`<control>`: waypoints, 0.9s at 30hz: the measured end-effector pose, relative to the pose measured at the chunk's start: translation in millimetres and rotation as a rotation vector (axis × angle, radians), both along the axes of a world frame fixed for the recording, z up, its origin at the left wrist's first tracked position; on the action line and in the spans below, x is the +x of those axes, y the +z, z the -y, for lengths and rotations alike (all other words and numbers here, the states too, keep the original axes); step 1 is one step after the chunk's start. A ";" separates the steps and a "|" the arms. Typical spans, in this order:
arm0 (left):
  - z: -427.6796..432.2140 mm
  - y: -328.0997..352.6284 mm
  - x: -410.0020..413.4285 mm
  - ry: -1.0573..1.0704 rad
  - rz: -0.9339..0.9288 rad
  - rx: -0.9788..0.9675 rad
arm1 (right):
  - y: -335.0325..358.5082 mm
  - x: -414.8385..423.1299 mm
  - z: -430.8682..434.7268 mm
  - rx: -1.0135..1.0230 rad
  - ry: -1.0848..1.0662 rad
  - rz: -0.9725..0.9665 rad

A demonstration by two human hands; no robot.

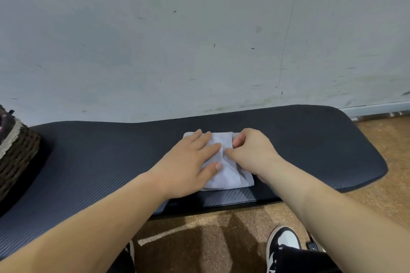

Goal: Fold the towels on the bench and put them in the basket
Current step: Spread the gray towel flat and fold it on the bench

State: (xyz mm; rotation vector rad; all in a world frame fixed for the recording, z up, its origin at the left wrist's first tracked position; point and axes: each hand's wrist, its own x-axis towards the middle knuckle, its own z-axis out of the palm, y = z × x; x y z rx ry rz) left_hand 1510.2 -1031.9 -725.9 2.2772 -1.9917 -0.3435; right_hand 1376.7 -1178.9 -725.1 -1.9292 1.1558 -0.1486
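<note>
Left hand (188,166) pressed flat on the folded towel (228,175) mid-bench (310,150), right hand (253,150) pinched its right edge; basket (15,153) far left.

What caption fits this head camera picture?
Left hand presses a white towel on the black bench; right hand pinches its fold.

Cloth towel (224,175); matt ribbed bench (88,162); seemingly wicker basket (15,153).

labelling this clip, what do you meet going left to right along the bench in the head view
basket → left hand → right hand → bare end of the bench; the towel overlaps both hands, so it's left out
</note>
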 end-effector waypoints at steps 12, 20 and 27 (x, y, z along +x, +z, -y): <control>-3.2 -9.5 -10.1 0.058 0.072 0.082 | 2.7 3.1 -1.0 0.147 -0.084 0.242; -2.9 -15.9 -18.0 0.056 0.061 0.139 | -14.5 -3.0 14.4 -0.163 0.006 0.115; 0.0 -10.0 -4.2 0.125 -0.079 0.018 | -12.7 -13.4 12.3 -0.440 0.356 -0.085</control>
